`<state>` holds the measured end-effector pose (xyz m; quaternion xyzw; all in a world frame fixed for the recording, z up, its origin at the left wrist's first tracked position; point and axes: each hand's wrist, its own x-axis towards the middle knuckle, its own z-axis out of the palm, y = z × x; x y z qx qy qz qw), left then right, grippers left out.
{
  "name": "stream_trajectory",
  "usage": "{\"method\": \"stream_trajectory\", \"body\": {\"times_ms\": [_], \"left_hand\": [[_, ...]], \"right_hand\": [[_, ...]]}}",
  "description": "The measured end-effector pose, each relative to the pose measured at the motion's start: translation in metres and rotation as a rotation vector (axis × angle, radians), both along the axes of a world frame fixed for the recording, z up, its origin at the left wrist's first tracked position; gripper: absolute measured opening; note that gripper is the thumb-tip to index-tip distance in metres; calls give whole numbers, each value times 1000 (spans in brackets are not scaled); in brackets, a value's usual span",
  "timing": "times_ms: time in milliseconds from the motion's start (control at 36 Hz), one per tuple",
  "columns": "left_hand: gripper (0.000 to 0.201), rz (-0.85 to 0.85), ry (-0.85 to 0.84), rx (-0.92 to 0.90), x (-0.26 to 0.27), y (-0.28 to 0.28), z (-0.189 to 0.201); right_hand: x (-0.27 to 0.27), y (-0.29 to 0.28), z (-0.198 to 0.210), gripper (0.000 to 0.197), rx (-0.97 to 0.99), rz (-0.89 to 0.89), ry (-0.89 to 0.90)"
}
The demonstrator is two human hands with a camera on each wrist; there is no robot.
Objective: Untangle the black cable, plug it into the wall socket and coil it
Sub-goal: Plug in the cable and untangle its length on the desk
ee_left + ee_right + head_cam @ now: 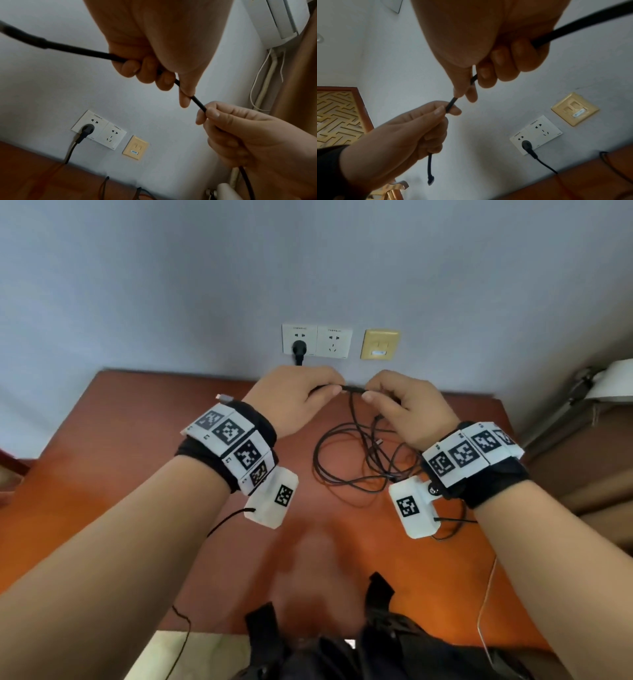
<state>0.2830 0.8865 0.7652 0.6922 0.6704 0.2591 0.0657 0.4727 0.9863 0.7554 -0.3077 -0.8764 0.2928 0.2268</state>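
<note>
A thin black cable [354, 389] stretches between both hands above the red-brown table [120, 474]. My left hand [301, 392] grips it with curled fingers [130, 67]. My right hand [394, 402] pinches it a short way to the right, thumb and forefinger [212, 113] on the cord. The rest of the cable lies in loose tangled loops [359, 460] on the table below the hands. A black plug [299, 350] sits in the left white wall socket [298, 338], its cord dropping behind the table. In the right wrist view a short cable end [430, 170] dangles below the left hand [412, 135].
A second white socket [334, 342] is free beside the first, then a yellow wall plate [379, 344]. A white lamp [609, 385] stands at the right. A thin white wire [486, 604] crosses the table's near right corner. A dark bag [342, 645] lies at the front edge.
</note>
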Motion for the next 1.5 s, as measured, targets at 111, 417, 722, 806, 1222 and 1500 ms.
{"method": "stream_trajectory", "body": {"times_ms": [111, 417, 722, 806, 1222, 1500], "left_hand": [[24, 5, -2, -19, -1, -3, -7], [23, 61, -2, -120, -10, -6, -33], [31, -11, -42, -69, 18, 18, -16], [28, -30, -9, -24, 13, 19, -13], [29, -15, 133, 80, -20, 12, -5], [30, 34, 90, 9, 1, 28, 7]], "right_hand": [[5, 3, -2, 13, -11, 33, -61], [19, 9, -11, 14, 11, -25, -160], [-7, 6, -1, 17, 17, 50, -75], [-5, 7, 4, 14, 5, 67, -74], [20, 24, 12, 13, 1, -39, -65], [-4, 14, 21, 15, 101, -29, -28]]}}
